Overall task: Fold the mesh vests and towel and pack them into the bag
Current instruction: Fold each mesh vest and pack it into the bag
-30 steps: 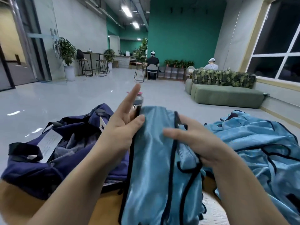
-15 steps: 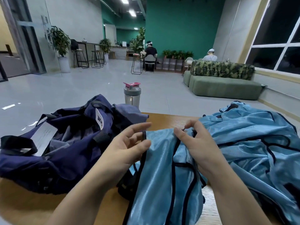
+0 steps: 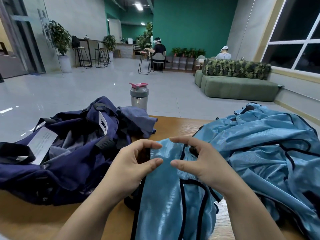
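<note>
— What is differing from half a second ago?
— Both hands are sitting lower, at centre frame; the left hand [image 3: 133,168] and right hand [image 3: 199,163] are pinching the folded light-blue mesh vest [image 3: 171,201], thumbs nearly meeting.
— The bag?
— The open navy fabric duffel bag [image 3: 69,153] is lying at left; more blue vests [image 3: 270,144] are heaped at right.
</note>
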Demonstrator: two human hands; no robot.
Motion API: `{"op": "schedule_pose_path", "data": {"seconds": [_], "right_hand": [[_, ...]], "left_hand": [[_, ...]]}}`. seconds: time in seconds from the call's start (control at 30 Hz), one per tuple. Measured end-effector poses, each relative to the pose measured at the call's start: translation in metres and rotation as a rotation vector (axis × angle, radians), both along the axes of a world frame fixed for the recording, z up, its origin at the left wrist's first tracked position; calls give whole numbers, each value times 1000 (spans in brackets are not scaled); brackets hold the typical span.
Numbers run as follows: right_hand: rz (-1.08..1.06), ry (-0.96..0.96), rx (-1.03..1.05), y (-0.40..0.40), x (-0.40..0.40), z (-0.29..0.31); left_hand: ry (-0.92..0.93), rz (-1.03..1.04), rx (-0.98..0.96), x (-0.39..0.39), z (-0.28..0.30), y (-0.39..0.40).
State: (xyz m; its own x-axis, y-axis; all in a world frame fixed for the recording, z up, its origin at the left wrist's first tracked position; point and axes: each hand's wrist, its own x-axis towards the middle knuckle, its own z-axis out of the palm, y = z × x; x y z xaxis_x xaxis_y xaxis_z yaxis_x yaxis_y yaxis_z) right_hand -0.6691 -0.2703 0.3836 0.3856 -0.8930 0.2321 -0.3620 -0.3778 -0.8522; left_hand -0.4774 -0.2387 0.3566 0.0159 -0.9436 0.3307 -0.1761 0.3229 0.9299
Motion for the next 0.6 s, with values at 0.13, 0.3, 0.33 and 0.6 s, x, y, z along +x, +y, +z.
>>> {"op": "schedule_pose_path", "data": {"seconds": [0.13, 0.3, 0.33, 0.6], "right_hand": [[-35, 66, -30, -1, -1, -3], [-76, 114, -26, -1, -6, -2], [-79, 133, -30, -1, -7, -2], [-136, 174, -192, -1, -9, -5]], "left_hand": [[56, 16, 12, 1, 0, 1], [-88, 82, -23, 3, -1, 2], [-142, 104, -41, 4, -1, 2], [-479, 143, -285, 7, -4, -1]]}}
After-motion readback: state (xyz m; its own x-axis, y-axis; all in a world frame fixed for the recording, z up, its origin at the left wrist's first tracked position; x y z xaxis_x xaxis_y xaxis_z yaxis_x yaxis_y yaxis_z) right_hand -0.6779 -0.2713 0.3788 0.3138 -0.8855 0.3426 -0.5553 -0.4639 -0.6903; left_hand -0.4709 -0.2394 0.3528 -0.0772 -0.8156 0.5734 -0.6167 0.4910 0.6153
